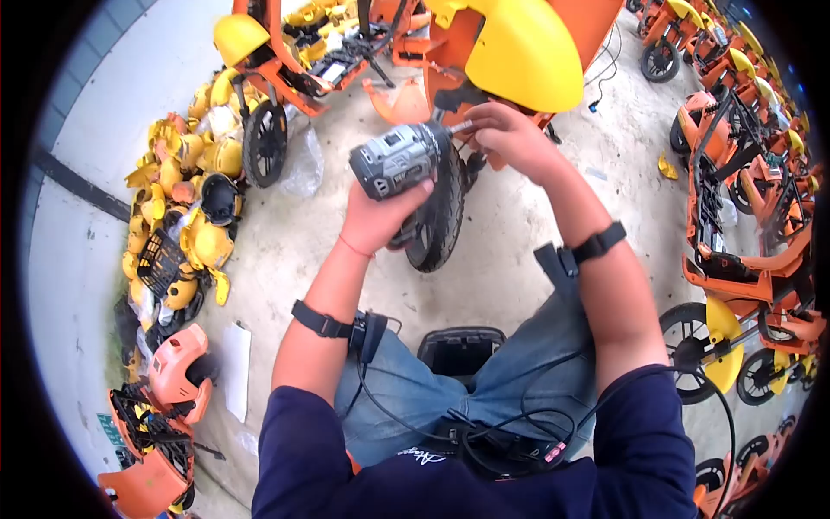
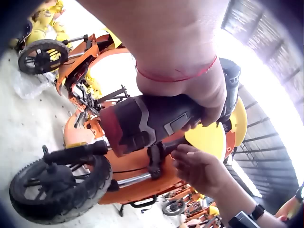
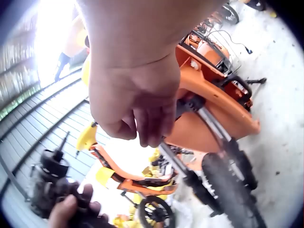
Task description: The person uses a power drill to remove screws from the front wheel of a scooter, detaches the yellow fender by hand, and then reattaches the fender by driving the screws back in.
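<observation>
My left hand (image 1: 378,218) grips a grey-and-black cordless drill (image 1: 399,161) by its handle, its bit (image 1: 461,126) pointing right. In the left wrist view the drill's battery end (image 2: 124,128) shows black and red. Beside the bit tip in the head view is my right hand (image 1: 517,145), its fingers loosely bent. The right wrist view has that hand (image 3: 137,99) in front of the scooter's fork (image 3: 213,126), with the drill (image 3: 45,183) apart at lower left. No held thing shows in it. Beneath both hands stands the black front wheel (image 1: 443,221) of an orange scooter with a yellow front cover (image 1: 532,56).
Yellow and orange covers (image 1: 177,164) lie heaped along the left wall. Another scooter's wheel (image 1: 264,143) stands at back left, near clear plastic (image 1: 304,164). Several orange scooters (image 1: 743,233) line the right. Cables (image 1: 519,415) run across the person's lap.
</observation>
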The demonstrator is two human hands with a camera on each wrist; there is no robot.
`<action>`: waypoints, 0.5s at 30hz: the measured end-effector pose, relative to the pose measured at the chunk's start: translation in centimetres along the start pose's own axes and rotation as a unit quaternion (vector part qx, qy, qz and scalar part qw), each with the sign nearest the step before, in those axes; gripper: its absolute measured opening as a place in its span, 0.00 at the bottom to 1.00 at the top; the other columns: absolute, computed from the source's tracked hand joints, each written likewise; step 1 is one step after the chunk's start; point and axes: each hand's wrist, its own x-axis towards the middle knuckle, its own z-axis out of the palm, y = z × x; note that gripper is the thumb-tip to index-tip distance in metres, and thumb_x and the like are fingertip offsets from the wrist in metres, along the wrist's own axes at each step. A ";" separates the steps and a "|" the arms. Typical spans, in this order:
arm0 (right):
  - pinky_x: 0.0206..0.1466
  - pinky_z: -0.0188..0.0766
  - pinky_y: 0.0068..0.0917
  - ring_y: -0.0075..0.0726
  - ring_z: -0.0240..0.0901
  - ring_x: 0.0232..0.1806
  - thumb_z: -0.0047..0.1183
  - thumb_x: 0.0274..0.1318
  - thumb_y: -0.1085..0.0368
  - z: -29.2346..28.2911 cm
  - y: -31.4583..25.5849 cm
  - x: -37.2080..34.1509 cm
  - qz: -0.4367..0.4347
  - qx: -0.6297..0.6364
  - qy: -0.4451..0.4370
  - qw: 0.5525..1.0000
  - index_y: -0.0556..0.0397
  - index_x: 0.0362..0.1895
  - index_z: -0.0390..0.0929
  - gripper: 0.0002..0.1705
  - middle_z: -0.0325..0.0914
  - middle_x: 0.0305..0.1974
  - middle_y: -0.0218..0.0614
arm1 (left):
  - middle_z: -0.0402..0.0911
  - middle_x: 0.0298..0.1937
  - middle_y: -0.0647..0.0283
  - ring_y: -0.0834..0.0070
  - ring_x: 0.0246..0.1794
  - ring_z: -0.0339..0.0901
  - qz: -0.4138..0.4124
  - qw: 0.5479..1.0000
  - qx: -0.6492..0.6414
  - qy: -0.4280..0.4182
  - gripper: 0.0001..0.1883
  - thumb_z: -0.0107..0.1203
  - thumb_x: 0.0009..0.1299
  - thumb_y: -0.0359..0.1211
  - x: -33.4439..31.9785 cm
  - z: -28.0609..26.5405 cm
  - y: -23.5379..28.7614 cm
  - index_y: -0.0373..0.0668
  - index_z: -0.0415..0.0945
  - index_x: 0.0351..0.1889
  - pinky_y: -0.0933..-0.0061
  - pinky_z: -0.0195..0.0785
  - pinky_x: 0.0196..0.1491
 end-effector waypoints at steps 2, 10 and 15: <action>0.56 0.74 0.32 0.35 0.77 0.51 0.45 0.53 0.76 1.2 -1.0 -1.7 -0.033 0.086 0.007 0.996 0.63 0.63 0.68 0.29 0.77 0.55 0.42 | 0.87 0.45 0.66 0.79 0.46 0.83 -0.025 0.999 -0.035 -0.017 0.16 0.66 0.66 0.26 -0.7 0.1 -0.4 0.39 0.81 0.51 0.73 0.76 0.53; 0.72 0.58 0.46 0.51 0.62 0.70 0.64 0.41 0.65 3.5 -2.3 -4.4 -0.293 -0.252 -0.012 0.922 0.50 0.71 0.63 0.48 0.63 0.68 0.47 | 0.85 0.49 0.66 0.79 0.49 0.80 -0.022 0.999 -0.047 -0.004 0.23 0.71 0.63 0.30 -2.7 0.1 -1.0 0.39 0.78 0.55 0.72 0.75 0.54; 0.57 0.67 0.40 0.46 0.75 0.52 0.65 0.38 0.65 5.4 -3.8 -5.5 -0.266 -0.473 -0.024 0.840 0.44 0.46 0.79 0.24 0.79 0.42 0.32 | 0.88 0.42 0.58 0.66 0.40 0.85 0.256 0.892 0.368 -0.058 0.23 0.69 0.55 0.29 -2.2 -1.9 -0.6 0.41 0.82 0.51 0.67 0.75 0.48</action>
